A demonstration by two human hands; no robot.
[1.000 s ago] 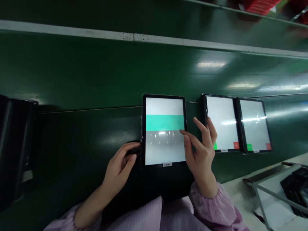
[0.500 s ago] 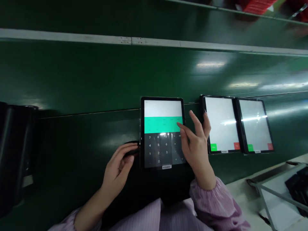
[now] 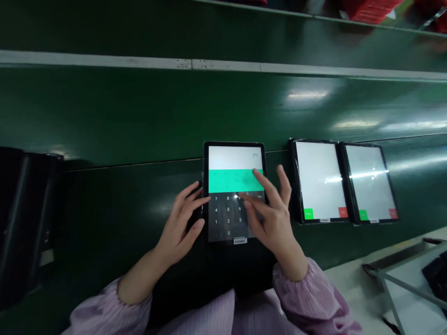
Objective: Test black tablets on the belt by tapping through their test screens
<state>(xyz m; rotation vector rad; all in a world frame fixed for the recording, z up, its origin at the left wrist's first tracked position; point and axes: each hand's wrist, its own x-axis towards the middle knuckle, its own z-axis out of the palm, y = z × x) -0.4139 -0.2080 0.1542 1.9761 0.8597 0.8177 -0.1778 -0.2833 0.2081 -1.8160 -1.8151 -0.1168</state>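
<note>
A tablet (image 3: 223,158) lies flat on the green bench in front of me, its screen showing a calculator with a teal band and a dark number pad. A few characters stand at the top right of the display. My right hand (image 3: 272,216) hovers over the right half of the screen, fingers apart, one fingertip at the teal band and another near the 9 key. At the tablet's left edge is my left hand (image 3: 181,223), fingers spread, with a fingertip at the edge beside the 7 key. Neither hand grips anything.
To the right lie two more tablets, the nearer (image 3: 319,179) and the farther (image 3: 368,181), with white screens and green and red corner buttons. Dark stacked objects (image 3: 21,223) stand at the left. A grey metal frame (image 3: 412,274) is at the lower right, red items (image 3: 370,9) at the top.
My right hand has moved left and down toward the number keys. My left hand has shifted up with its fingers more spread. Characters have appeared on the calculator display.
</note>
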